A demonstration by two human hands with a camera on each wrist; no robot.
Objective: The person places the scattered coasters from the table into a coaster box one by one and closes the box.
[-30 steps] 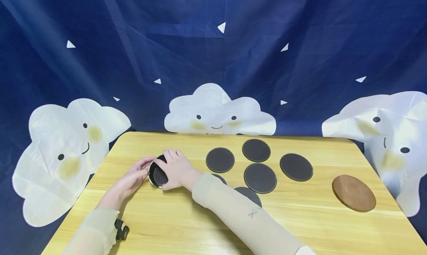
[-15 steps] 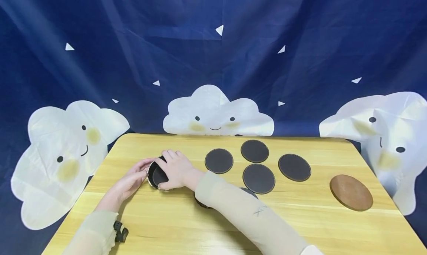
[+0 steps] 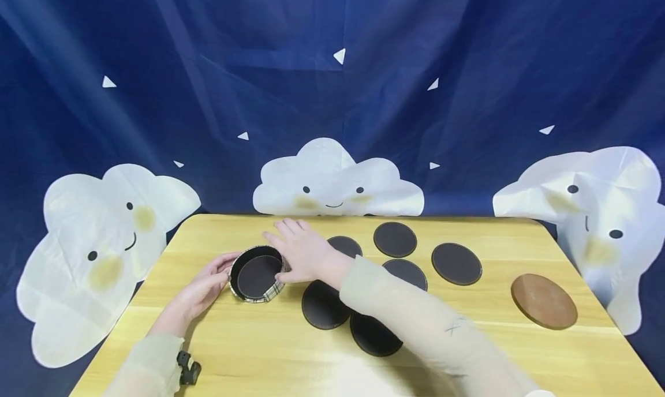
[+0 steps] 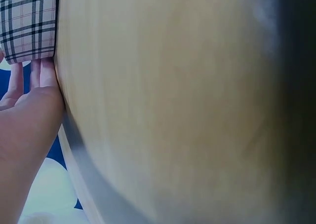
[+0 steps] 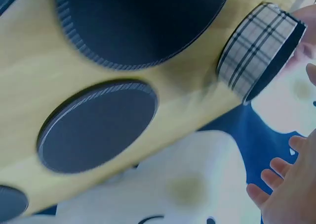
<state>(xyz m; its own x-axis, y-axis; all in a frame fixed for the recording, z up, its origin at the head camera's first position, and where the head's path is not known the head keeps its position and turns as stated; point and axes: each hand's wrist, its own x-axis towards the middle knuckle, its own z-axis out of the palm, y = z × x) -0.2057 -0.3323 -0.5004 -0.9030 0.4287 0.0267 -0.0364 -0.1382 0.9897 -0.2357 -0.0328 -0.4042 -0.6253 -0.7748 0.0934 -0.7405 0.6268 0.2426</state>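
A round coaster holder [image 3: 275, 290] with a plaid outer wall and black inside stands upright at the table's left. A black disc [image 3: 258, 277] lies flat on its floor. My left hand [image 3: 205, 287] holds the holder's left side, thumb in front and fingers behind; in the left wrist view its fingers reach the plaid wall [image 4: 28, 29]. Just right of the rim, my right hand [image 3: 306, 253] hovers with spread fingers and nothing in them. Its thumb is close to the rim; I cannot tell whether it touches. In the right wrist view the right hand [image 5: 291, 184] is apart from the holder.
Several black round coasters lie right of the holder, including a far one [image 3: 395, 239], a right one [image 3: 456, 263] and a near one [image 3: 326, 304]. A brown coaster [image 3: 544, 300] lies far right. My right forearm [image 3: 415, 316] partly covers some. A cloud-patterned curtain [image 3: 322, 68] hangs behind.
My right hand has come out of the holder and moved right and up, uncovering its inside and the black disc. The left hand keeps its hold. The head view has tilted slightly.
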